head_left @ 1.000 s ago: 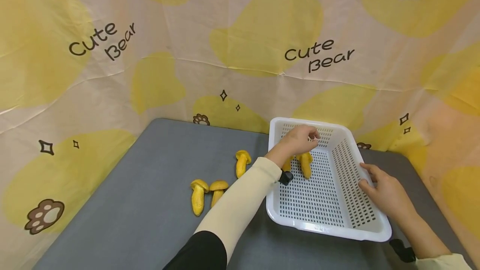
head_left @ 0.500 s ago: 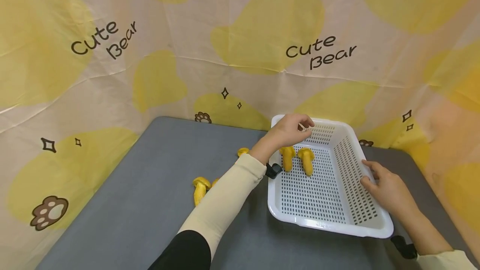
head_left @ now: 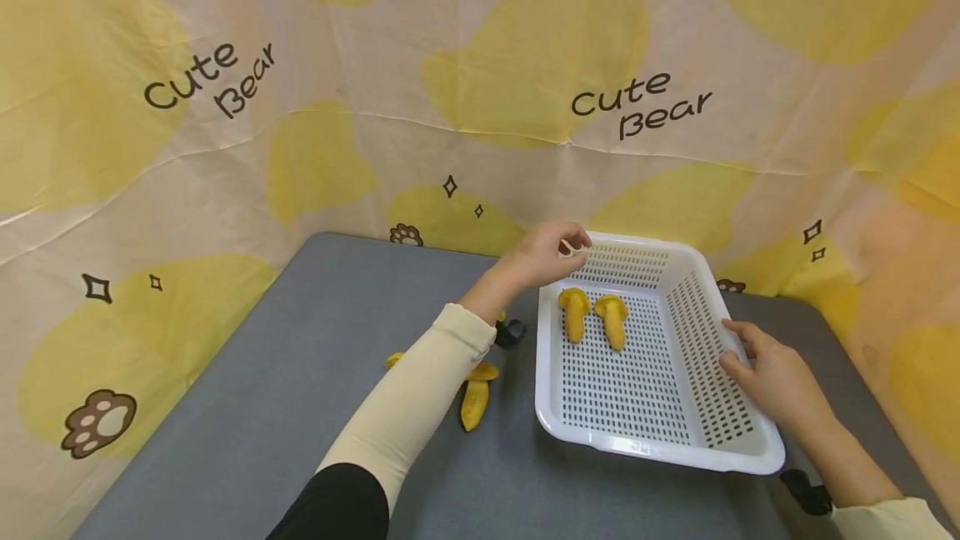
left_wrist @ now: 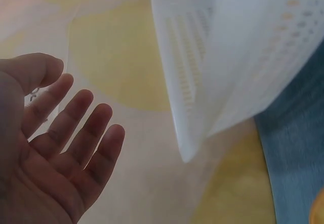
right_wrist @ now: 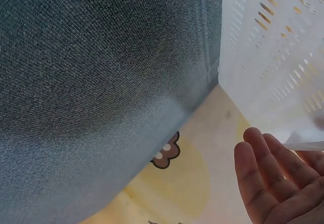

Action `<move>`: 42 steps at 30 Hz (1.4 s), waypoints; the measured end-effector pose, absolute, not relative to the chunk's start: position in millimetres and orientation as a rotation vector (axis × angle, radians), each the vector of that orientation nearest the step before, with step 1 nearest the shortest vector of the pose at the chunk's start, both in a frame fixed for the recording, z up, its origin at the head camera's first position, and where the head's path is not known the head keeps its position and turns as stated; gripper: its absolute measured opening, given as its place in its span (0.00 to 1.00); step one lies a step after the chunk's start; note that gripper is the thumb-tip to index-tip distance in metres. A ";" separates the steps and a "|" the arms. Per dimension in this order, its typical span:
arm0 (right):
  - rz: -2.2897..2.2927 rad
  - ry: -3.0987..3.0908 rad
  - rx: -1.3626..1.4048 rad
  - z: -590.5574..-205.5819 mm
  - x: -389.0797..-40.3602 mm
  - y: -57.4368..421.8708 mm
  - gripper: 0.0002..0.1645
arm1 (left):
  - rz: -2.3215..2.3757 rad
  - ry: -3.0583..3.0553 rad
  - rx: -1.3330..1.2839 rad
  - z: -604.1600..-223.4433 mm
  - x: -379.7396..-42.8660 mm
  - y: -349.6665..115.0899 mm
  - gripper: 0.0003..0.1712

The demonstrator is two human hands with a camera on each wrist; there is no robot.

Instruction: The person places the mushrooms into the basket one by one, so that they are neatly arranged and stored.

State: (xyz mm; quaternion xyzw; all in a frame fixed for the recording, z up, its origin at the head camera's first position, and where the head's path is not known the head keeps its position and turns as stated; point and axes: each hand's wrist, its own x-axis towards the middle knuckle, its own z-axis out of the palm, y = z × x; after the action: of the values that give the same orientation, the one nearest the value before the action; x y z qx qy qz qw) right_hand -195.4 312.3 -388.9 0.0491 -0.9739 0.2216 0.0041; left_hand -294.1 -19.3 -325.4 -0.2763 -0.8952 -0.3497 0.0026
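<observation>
Above the back left corner of the white plastic basket [head_left: 622,407] hovers my left hand [head_left: 542,255]. Its fingers are loosely bent and hold nothing; in the left wrist view the left hand [left_wrist: 61,148] is apart from the basket wall [left_wrist: 233,72]. My right hand [head_left: 780,382] holds the basket's right rim, with fingers outside [right_wrist: 278,178] against the perforated wall. Inside the basket, a yellow mushroom [head_left: 574,315] lies beside another yellow mushroom [head_left: 613,323]. On the table, a third mushroom [head_left: 474,402] shows below my left forearm, which partly hides others.
A grey table [head_left: 247,407] carries everything. Behind it hangs a printed cloth [head_left: 487,57] with yellow patches and lettering, close to the basket's back edge. A black wrist camera [head_left: 511,333] sits on the left wrist.
My left hand has drawn leftward from over the basket, uncovering both mushrooms inside. The forearm now covers more of the mushrooms at left. My right hand stays on the rim.
</observation>
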 end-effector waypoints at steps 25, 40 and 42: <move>0.737 -3.037 0.175 -390.7 -193.1 312.8 0.34 | -1.025 -2.882 -0.675 -342.2 -293.5 -80.7 0.15; 0.702 -3.010 0.191 -390.4 -192.0 312.1 0.33 | -1.009 -3.051 -0.666 -366.7 -299.7 -100.7 0.15; 0.703 -3.007 0.191 -390.3 -191.9 311.7 0.33 | -0.998 -3.069 -0.666 -371.2 -301.0 -102.5 0.15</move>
State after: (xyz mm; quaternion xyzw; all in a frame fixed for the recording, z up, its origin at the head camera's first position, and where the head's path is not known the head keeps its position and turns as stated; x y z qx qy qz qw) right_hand -191.9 311.7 -390.3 0.0617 -0.9716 0.2272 0.0238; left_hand -301.0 -102.5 -371.2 -0.2015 -0.9286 -0.3019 -0.0769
